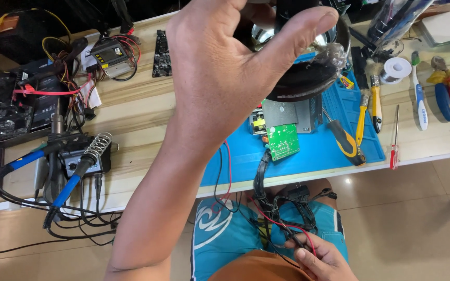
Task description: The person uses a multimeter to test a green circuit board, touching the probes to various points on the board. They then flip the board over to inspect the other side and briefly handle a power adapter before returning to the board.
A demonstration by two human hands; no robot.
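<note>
Wooden workbench (141, 112) carries a blue silicone mat (308, 151). On the mat: grey metal power-supply case (292, 114) with green circuit board (282, 140) exposed. Left hand (220, 67) raised, fingers closed around a round black magnifier lamp head (308, 78) above the case. Right hand (321, 263) in lap, pinching the red and black wire bundle (282, 213). Judgement: steady the lamp over the board; keep the wires slack.
</note>
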